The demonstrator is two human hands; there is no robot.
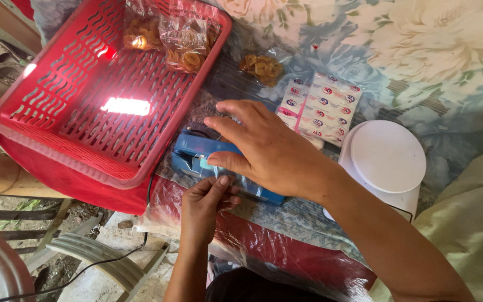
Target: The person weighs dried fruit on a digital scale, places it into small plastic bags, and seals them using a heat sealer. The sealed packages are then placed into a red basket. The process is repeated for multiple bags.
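While the right hand [264, 151] lies flat on top of the blue sealer [211, 159], its fingers are spread and pressing down, not curled around anything; the thumb sits at the near edge of the blue bar. Just below it, the left hand [208, 204] is pinched shut on the edge of a clear plastic bag [247, 187] that pokes out from under the bar; the thumb points up and touches the sealer's side.

To do this well, the push should be even along the whole bar — not only at one end; the bag's edge should lie flat and smooth, with no folds, and the left fingers should stay clear of the hot strip.

A black cord [150, 193] runs from the sealer down past the table edge, so it is best not to tug it. To the left sits a red basket [57, 112] with packed bags of yellow chips [188, 47] at its far end; one more small bag of chips [261, 67] lies on the flowered cloth [420, 50] beyond the hand. Beside that is a sheet of small round stickers [322, 109] — and to the right, a white round scale [387, 159].
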